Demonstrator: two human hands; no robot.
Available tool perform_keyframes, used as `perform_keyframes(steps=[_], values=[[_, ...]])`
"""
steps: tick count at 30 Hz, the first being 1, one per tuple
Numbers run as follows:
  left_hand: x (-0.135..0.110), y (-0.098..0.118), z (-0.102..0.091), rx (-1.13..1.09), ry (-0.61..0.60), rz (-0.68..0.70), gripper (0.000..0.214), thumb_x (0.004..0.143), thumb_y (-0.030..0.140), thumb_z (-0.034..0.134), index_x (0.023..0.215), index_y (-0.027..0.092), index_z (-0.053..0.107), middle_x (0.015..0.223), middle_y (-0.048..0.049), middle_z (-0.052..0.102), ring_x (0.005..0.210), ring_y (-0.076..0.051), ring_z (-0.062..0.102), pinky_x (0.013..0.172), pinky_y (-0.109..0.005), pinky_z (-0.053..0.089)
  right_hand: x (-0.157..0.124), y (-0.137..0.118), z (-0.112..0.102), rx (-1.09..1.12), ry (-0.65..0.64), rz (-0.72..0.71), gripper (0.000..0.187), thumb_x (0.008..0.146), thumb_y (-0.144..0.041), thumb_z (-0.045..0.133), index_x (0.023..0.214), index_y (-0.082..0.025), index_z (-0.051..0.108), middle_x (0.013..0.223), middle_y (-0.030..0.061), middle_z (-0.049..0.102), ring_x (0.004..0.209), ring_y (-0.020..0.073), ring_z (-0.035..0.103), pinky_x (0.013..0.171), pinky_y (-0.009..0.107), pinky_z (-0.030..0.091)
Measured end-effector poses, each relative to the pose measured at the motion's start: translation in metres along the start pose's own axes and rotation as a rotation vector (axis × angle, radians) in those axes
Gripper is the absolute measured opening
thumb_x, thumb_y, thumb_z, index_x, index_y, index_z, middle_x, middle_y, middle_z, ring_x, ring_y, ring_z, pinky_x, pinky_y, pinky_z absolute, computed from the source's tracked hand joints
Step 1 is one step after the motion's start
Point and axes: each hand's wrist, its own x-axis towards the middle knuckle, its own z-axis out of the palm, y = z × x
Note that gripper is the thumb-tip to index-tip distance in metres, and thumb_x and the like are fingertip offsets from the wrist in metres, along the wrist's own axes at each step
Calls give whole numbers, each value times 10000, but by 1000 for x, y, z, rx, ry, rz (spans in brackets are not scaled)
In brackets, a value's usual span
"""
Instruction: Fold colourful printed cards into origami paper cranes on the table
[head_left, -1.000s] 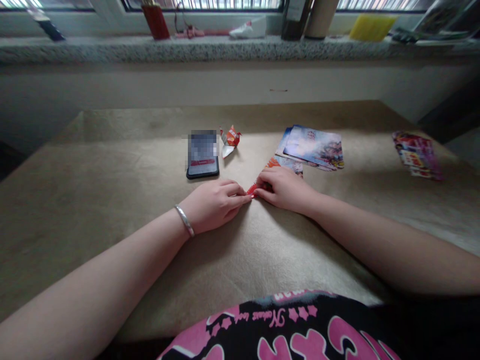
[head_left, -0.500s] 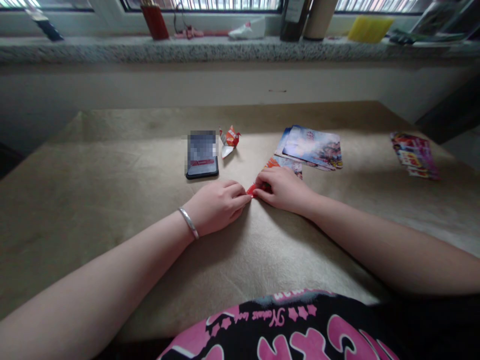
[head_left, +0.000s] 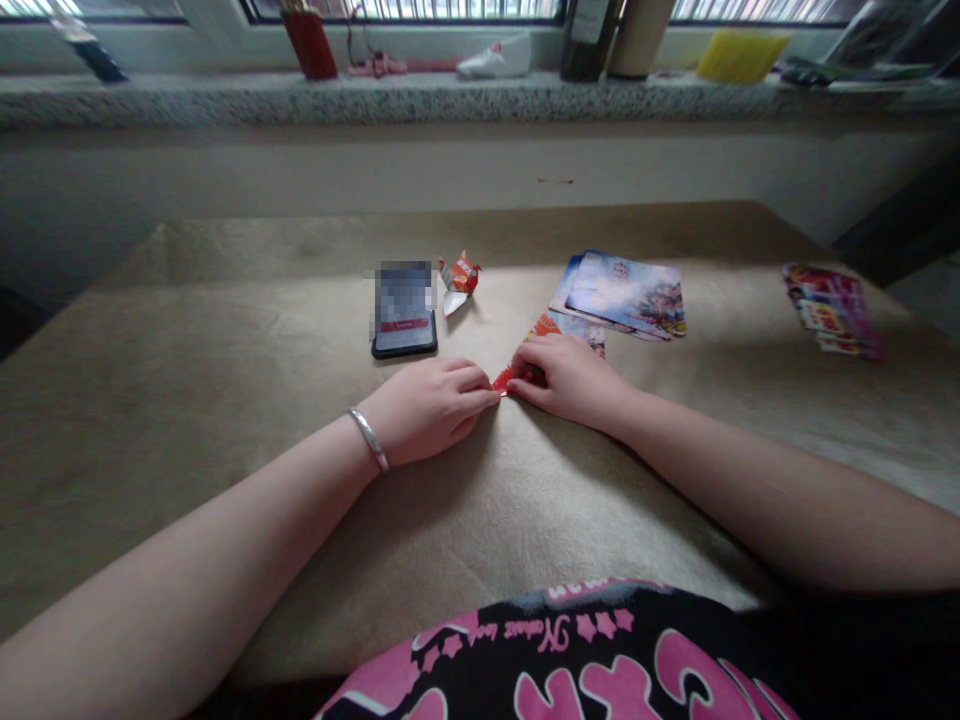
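Observation:
A printed paper sheet (head_left: 559, 331), red at its near corner, lies flat on the tan table (head_left: 225, 380), mostly under my right hand. My right hand (head_left: 568, 379) rests on it with fingers curled, pressing it down. My left hand (head_left: 431, 409), with a silver bracelet on the wrist, pinches the red corner with fingers closed. The two hands meet fingertip to fingertip at that corner.
A dark phone (head_left: 404, 309) lies beyond my left hand, a small folded paper figure (head_left: 458, 279) beside it. A stack of printed sheets (head_left: 624, 294) sits beyond my right hand, another sheet (head_left: 831, 308) far right. The windowsill (head_left: 420, 95) holds a red cup and other items.

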Motion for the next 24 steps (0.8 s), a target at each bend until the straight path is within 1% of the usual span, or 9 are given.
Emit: perform_keyframes(steps=[5, 10, 13, 20, 24], values=[[0, -2, -5, -44, -32, -11, 276, 844, 142, 471, 1030, 185, 670, 964, -60, 657, 867, -160, 591, 775, -276, 504, -1, 0, -1, 16, -4, 7, 130, 795, -309, 622, 761, -184, 607, 756, 27, 641, 732, 161, 551, 637, 268, 330], [0, -3, -9, -90, -71, -28, 307, 807, 117, 487, 1040, 185, 675, 993, -60, 660, 893, -167, 592, 811, -291, 504, -2, 3, 1, 43, 2, -2, 122, 794, -301, 617, 760, -185, 605, 762, 26, 646, 734, 155, 553, 654, 264, 347], [-1, -4, -10, -110, -82, -33, 305, 789, 103, 487, 1007, 181, 686, 993, -57, 665, 903, -170, 595, 827, -299, 503, -3, 5, 1, 54, -2, -4, 127, 798, -307, 609, 767, -184, 606, 771, 30, 648, 743, 154, 554, 668, 266, 354], [-3, -5, -10, -184, -64, -46, 322, 772, 76, 479, 995, 179, 688, 1007, -51, 670, 920, -166, 596, 842, -297, 502, -4, 5, 2, 61, -4, -4, 133, 805, -309, 605, 773, -180, 609, 788, 36, 648, 746, 150, 556, 672, 265, 354], [-5, -7, -8, -244, -28, -65, 303, 771, 74, 463, 941, 178, 691, 981, -45, 674, 905, -157, 601, 831, -288, 506, -4, 5, 1, 53, 0, -1, 141, 800, -319, 609, 767, -182, 608, 787, 35, 645, 742, 152, 553, 665, 266, 350]])
